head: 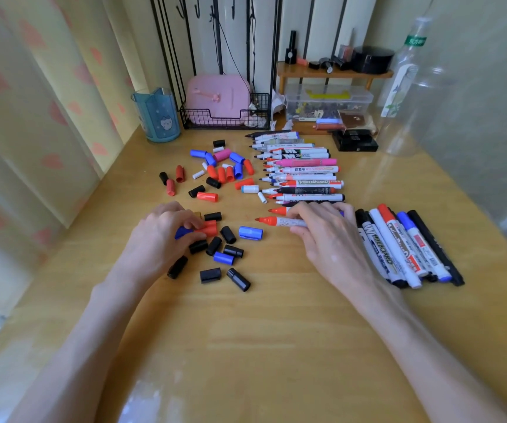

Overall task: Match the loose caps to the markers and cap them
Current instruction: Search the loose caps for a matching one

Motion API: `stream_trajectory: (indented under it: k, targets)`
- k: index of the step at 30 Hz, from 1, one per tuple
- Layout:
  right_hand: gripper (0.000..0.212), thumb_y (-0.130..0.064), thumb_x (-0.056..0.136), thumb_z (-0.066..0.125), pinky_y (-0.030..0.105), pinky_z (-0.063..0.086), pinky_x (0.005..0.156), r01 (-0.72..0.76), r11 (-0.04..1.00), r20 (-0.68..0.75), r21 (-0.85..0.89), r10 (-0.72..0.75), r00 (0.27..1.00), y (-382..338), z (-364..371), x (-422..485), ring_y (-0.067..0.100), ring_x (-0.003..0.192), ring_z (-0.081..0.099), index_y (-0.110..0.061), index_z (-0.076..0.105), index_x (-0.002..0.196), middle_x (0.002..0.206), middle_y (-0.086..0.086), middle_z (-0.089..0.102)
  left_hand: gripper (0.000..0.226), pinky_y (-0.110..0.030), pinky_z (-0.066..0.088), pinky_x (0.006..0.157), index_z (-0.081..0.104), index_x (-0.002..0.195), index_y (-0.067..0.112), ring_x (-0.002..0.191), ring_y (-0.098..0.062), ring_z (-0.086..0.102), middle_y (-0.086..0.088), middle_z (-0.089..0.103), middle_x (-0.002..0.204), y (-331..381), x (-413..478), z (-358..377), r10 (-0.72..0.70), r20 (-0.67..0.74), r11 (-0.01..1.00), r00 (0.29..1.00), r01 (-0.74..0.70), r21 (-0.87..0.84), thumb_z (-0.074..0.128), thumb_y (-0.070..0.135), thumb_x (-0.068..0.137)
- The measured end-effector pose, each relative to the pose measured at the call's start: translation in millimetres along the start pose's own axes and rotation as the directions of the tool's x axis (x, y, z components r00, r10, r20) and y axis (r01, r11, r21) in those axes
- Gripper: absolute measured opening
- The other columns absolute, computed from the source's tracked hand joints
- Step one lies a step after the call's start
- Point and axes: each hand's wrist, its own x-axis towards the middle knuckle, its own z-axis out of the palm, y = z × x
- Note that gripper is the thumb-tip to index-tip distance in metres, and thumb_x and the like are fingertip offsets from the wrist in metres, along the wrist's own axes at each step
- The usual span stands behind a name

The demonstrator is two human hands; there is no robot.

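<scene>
Right grip [322,236] pinches uncapped red marker [276,222], tip pointing left, between loose caps [224,257] and capped markers [411,245] on bench [246,331]; left grip [160,236] curls round red cap [209,228]; legible "WHITEBOARD" on black-capped marker [379,250].

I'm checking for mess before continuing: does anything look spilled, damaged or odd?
Nothing spilled or damaged. Only crumpled paper between the wire basket and clear box looks out of place.

- "WHITEBOARD" runs along a white capped marker [379,251] in the right-hand bundle;
- "WHITEBOARD" also stands on an uncapped red-ended marker [313,182] in the row;
- the green label on the bottle [411,87] is too blurred to read
</scene>
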Motion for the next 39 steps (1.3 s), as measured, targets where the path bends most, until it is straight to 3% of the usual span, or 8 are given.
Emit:
stream_trajectory:
  k: [4, 7, 11, 15, 22, 26, 32, 39]
  targets:
    - [0.021, -0.016, 0.095, 0.072, 0.038, 0.039, 0.094, -0.014, 0.999, 0.001, 0.033, 0.014, 1.0, -1, 3, -2, 0.015, 0.095, 0.062, -0.024, 0.062, 0.112, 0.103, -0.01, 0.068, 0.02, -0.036, 0.048, 0.071, 0.078, 0.101, 0.019, 0.098, -0.024, 0.058, 0.001, 0.063, 0.102, 2, 1, 1, 0.029, 0.009, 0.998, 1.0, -0.03, 0.063, 0.077, 0.035, 0.089]
    - [0.021, -0.018, 0.097, 0.069, 0.04, 0.041, 0.095, -0.012, 0.997, -0.008, 0.071, 0.013, 1.0, -2, 3, -2, 0.013, 0.1, 0.061, -0.026, 0.062, 0.115, 0.107, -0.011, 0.067, 0.018, -0.031, 0.049, 0.077, 0.075, 0.101, 0.022, 0.098, -0.015, 0.058, 0.007, 0.064, 0.103, 10, 0, -3, 0.051, -0.043, 0.997, 0.998, -0.054, -0.057, 0.076, 0.036, 0.091]
    - [0.02, -0.02, 0.1, 0.065, 0.042, 0.044, 0.093, 0.01, 0.992, -0.02, 0.126, -0.007, 1.0, -4, 2, -2, 0.014, 0.101, 0.061, -0.027, 0.061, 0.118, 0.109, -0.011, 0.066, 0.012, -0.006, 0.039, 0.076, 0.07, 0.1, 0.025, 0.089, 0.007, 0.062, 0.023, 0.068, 0.091, 30, -1, -4, 0.026, -0.09, 0.969, 0.996, -0.047, -0.243, 0.076, 0.032, 0.093]
    - [0.02, -0.017, 0.1, 0.065, 0.043, 0.047, 0.089, 0.021, 0.987, -0.023, 0.158, -0.017, 1.0, -7, 2, -3, 0.016, 0.101, 0.06, -0.026, 0.063, 0.119, 0.11, -0.011, 0.064, 0.012, -0.003, 0.04, 0.08, 0.071, 0.101, 0.023, 0.093, 0.001, 0.068, 0.022, 0.072, 0.092, 39, -3, 0, 0.053, -0.074, 0.949, 0.996, -0.073, -0.308, 0.078, 0.028, 0.092]
    - [0.02, -0.015, 0.1, 0.066, 0.044, 0.046, 0.087, 0.061, 0.984, -0.016, 0.167, -0.059, 0.998, -11, 0, -4, 0.017, 0.096, 0.058, -0.025, 0.066, 0.117, 0.105, -0.009, 0.061, 0.013, -0.009, 0.04, 0.074, 0.073, 0.103, 0.024, 0.089, -0.006, 0.069, 0.016, 0.072, 0.093, 44, -2, 6, 0.101, -0.063, 0.924, 0.993, -0.117, -0.365, 0.075, 0.031, 0.093]
    - [0.018, -0.021, 0.101, 0.065, 0.042, 0.044, 0.083, 0.084, 0.98, 0.001, 0.181, -0.086, 0.996, -16, -1, -4, 0.018, 0.093, 0.054, -0.025, 0.068, 0.118, 0.103, -0.009, 0.06, 0.019, -0.019, 0.044, 0.069, 0.076, 0.115, 0.023, 0.081, -0.01, 0.061, 0.015, 0.064, 0.09, 48, -2, 14, 0.157, -0.05, 0.918, 0.986, -0.164, -0.361, 0.07, 0.029, 0.098]
    - [0.018, -0.027, 0.102, 0.062, 0.041, 0.047, 0.089, 0.074, 0.958, 0.053, 0.278, -0.092, 0.994, -16, -3, -6, 0.019, 0.101, 0.062, -0.022, 0.067, 0.118, 0.108, -0.008, 0.069, 0.017, -0.04, 0.055, 0.07, 0.073, 0.112, 0.026, 0.075, -0.019, 0.067, 0.012, 0.071, 0.083, 55, -6, 15, 0.128, -0.046, 0.907, 0.991, -0.136, -0.398, 0.065, 0.036, 0.101]
    - [0.019, -0.018, 0.1, 0.065, 0.029, 0.05, 0.088, 0.045, 0.929, 0.042, 0.368, -0.065, 0.997, -15, -7, -8, 0.011, 0.102, 0.064, -0.016, 0.071, 0.118, 0.108, -0.009, 0.071, 0.021, -0.035, 0.054, 0.07, 0.078, 0.11, 0.023, 0.075, -0.017, 0.068, 0.02, 0.071, 0.085, 66, -8, 14, 0.097, -0.083, 0.883, 0.992, -0.124, -0.453, 0.067, 0.036, 0.097]
